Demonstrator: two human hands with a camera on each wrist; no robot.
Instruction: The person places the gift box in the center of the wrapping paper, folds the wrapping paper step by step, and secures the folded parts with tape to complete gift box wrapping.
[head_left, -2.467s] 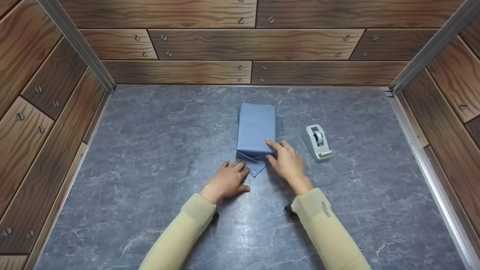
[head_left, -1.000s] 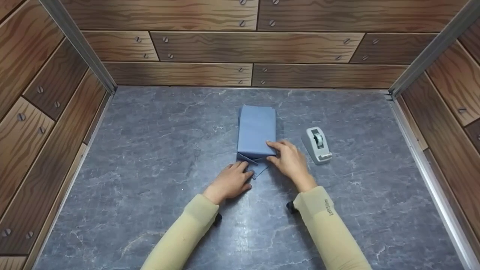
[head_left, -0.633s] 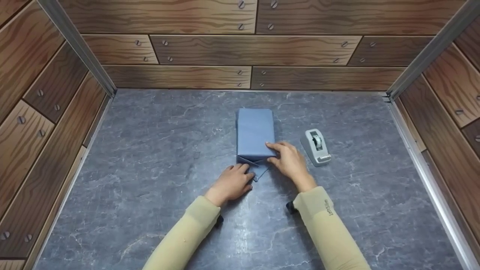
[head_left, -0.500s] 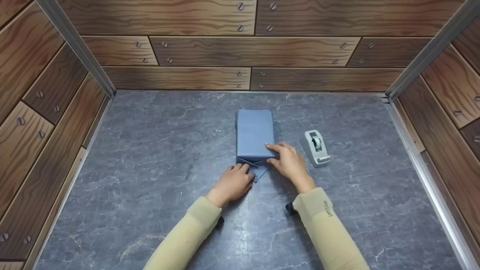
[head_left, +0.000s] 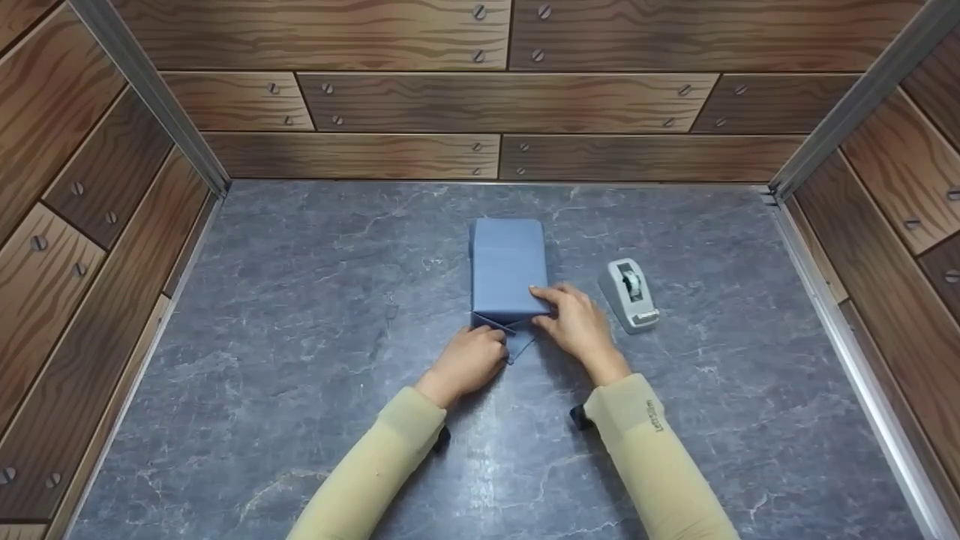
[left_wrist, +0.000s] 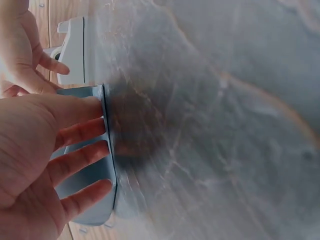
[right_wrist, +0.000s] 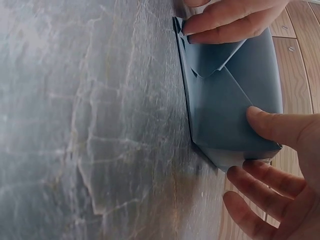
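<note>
My left hand (head_left: 469, 360) has its fingers fairly straight, their tips touching the flap (head_left: 523, 346) at the box's near end. My right hand (head_left: 579, 324) grips the near right corner of the blue box (head_left: 508, 262), flat on the table (head_left: 337, 300), the dispenser (head_left: 632, 295) standing to its right, before the plank wall (head_left: 420, 101).

Sleeves (head_left: 367, 480): pale yellow-green | right sleeve (head_left: 667, 469): dark lettering (head_left: 655, 416) | cuffs (head_left: 411, 411): black pieces (head_left: 578, 417) beneath
</note>
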